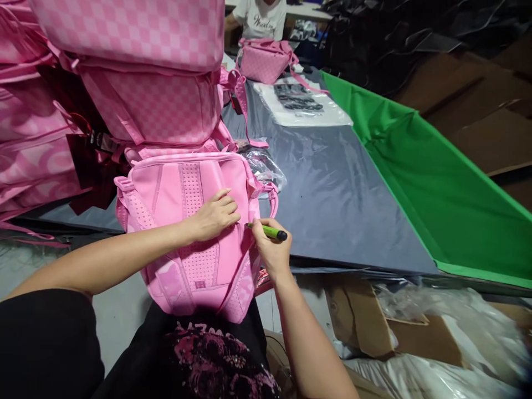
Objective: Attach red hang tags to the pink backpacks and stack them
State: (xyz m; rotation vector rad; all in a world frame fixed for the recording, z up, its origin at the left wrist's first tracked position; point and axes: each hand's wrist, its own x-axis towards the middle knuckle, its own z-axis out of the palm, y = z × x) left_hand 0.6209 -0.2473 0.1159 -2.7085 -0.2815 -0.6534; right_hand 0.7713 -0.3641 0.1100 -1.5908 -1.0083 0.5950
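Observation:
A pink backpack [170, 191] leans against the table edge with its padded back panel and shoulder straps facing me. Its lower end rests by my lap. My left hand [216, 215] lies on the back panel, fingers bent and gripping the fabric toward the right side. In my right hand [272, 246] is a green marker pen [270, 230] with a black end. The pen's narrow dark tip points left and meets the backpack's right side, close to my left fingertips. Whether it leaves a mark cannot be seen.
Pink checkered backpacks [153, 100] are stacked behind and to the left. On the grey table [332, 188] lie white plastic bags [305, 105] and a small pink bag [266, 61]. A person [264, 19] sits beyond. Green cloth [440, 194] borders the right; cardboard boxes [359, 316] stand below.

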